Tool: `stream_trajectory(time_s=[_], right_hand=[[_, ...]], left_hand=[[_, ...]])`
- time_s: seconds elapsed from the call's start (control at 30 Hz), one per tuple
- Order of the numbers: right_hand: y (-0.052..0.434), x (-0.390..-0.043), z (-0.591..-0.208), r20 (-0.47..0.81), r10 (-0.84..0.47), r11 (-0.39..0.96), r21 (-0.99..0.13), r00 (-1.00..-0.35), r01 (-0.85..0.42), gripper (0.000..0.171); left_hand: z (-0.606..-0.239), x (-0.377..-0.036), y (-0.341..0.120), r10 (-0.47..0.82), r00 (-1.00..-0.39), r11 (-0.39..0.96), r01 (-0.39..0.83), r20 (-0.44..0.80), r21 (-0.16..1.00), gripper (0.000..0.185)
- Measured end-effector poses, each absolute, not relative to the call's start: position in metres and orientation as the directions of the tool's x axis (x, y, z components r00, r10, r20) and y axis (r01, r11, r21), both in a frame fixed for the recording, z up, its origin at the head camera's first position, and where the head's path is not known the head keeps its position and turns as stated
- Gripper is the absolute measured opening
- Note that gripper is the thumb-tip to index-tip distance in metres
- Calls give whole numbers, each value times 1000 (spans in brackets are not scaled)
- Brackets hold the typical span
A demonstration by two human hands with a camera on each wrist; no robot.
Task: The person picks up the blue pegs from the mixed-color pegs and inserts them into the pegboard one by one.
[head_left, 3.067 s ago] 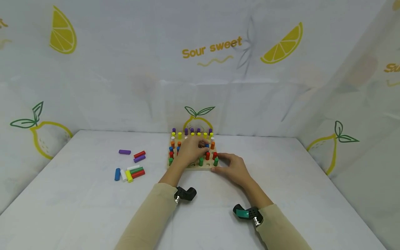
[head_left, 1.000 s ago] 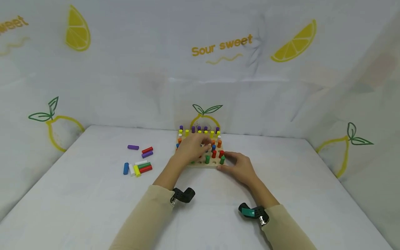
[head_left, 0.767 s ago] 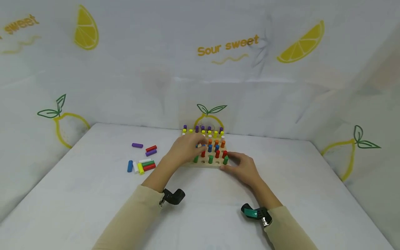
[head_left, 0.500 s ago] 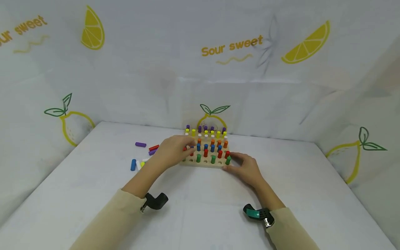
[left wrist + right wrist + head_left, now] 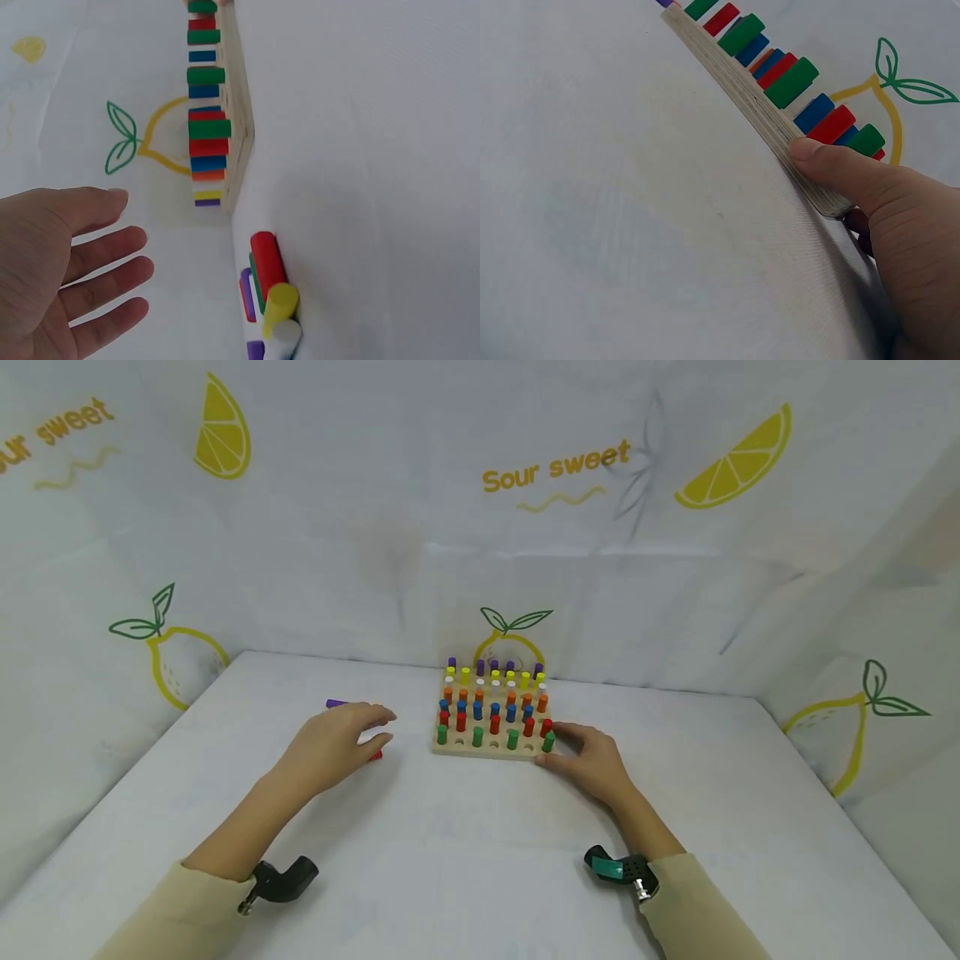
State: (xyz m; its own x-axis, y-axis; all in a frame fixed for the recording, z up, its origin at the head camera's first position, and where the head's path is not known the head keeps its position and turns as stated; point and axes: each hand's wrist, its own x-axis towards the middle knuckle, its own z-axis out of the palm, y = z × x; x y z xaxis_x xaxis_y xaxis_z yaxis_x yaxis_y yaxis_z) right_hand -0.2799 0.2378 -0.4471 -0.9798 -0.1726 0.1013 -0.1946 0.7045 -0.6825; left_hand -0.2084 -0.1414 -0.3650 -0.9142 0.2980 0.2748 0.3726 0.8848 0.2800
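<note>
Left hand: the left hand (image 5: pixel 330 745) hovers palm down over the loose pegs (image 5: pixel 268 296), fingers spread and nearly straight, holding nothing; the wrist view shows a gap between the fingers (image 5: pixel 101 251) and the pegs.
Right hand: the right hand (image 5: pixel 592 758) holds the near right corner of the peg board (image 5: pixel 491 748), thumb (image 5: pixel 832 161) pressed against its near edge, the other fingers curled round the corner.
Loose pegs: red, green, yellow, white and purple cylinders lie on their sides in a touching cluster, left of the board, mostly hidden under the left hand in the head view; a purple peg (image 5: pixel 335 702) lies just beyond the hand.
Peg board: a square wooden board, far centre of the tabletop (image 5: pixel 480 852), with upright pegs in rows by colour: purple farthest, then yellow, white, orange, blue, red, green nearest. Some holes in the green row stand open.
Surroundings: white cloth with lemon prints and "Sour sweet" lettering (image 5: pixel 555 467) behind.
</note>
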Motion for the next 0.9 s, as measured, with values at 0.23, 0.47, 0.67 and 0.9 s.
stream_trajectory(time_s=[0.23,0.47,0.67,0.9], right_hand=[[239,-279,-447,99,-172,714,-673,-980,-193,74],[237,-279,-446,103,-178,704,-682,-979,-200,74],[236,-280,-445,100,-183,703,-682,-978,-202,74],[238,-278,-444,97,-176,713,-674,-980,-195,74]], left_hand=[[-374,-197,-177,201,-950,896,277,239,346,32],[-394,-199,-204,89,-980,906,153,176,396,39],[-408,-205,-218,53,-990,895,104,129,433,48],[-417,-214,-221,58,-997,899,71,43,433,42]])
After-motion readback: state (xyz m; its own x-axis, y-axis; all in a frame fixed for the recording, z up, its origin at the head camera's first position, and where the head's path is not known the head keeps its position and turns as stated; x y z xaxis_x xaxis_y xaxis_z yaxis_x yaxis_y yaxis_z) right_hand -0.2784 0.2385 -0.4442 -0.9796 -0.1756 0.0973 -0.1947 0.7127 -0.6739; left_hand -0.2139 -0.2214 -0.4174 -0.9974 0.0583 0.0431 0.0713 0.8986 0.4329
